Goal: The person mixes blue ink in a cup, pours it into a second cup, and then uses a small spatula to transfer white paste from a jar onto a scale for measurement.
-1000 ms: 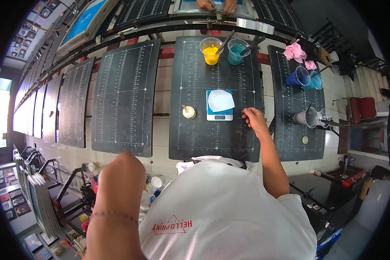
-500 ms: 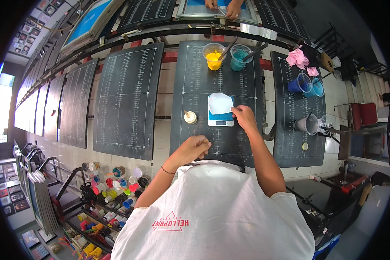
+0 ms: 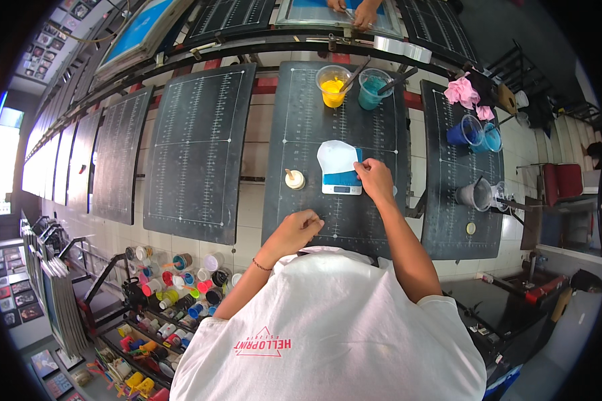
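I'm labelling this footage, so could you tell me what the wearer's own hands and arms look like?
The left hand and right hand are ungloved. A thin dark bracelet circles the left wrist; none shows on the right. The forearms are bare below a white short-sleeved fabric shirt with a red chest print.

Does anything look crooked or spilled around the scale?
Yes, the white paper sits askew: it overhangs the left edge of the scale, leaving blue showing along the right and front. The right hand is at that right edge. No spill is visible there.
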A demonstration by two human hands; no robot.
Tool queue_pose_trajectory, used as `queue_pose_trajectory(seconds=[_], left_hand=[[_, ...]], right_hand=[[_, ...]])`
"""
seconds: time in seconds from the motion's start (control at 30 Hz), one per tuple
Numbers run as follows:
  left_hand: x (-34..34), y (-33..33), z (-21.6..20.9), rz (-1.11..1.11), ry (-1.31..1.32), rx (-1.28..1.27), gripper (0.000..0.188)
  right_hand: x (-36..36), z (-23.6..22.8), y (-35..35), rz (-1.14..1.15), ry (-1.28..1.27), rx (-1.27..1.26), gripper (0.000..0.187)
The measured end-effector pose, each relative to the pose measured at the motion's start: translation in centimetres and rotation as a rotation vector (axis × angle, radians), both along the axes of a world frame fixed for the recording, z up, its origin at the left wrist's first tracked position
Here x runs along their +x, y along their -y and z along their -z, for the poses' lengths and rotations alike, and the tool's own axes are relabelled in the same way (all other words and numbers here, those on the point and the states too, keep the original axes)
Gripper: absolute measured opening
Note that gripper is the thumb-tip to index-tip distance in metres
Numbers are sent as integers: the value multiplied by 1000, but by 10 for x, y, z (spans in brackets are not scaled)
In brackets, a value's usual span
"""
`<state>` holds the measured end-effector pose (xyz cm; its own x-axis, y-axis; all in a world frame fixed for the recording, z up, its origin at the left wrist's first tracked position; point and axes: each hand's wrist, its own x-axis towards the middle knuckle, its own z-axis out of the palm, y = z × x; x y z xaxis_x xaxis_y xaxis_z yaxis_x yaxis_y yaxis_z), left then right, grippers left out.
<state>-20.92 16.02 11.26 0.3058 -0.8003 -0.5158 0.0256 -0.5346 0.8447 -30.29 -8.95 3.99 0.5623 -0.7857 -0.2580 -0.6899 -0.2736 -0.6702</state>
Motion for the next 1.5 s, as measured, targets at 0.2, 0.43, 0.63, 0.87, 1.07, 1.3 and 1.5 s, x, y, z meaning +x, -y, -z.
queue_pose_trajectory(seconds=[0.2,0.43,0.63,0.87,1.07,1.3,1.5], left_hand=[[13,-10,7,-46,55,27,27],[40,-22,50,-241,586,55,30],[43,-15,79,-372,660,-6,33],[42,-10,79,-333,634,-10,30],[38,-9,84,-365,666,-71,29],[36,-7,96,-379,616,-64,35],[37,-7,99,-390,646,-50,38]], right_hand=[[-6,6,5,-9,-41,-31,39],[-15,-12,13,47,-39,74,42],[-35,-104,-6,-217,143,-17,25],[-70,-328,-134,-1297,646,-482,24],[-97,-361,-168,-1470,572,-547,26],[-147,-389,-170,-1302,153,-457,29],[-127,-417,-56,-1000,-117,-498,23]])
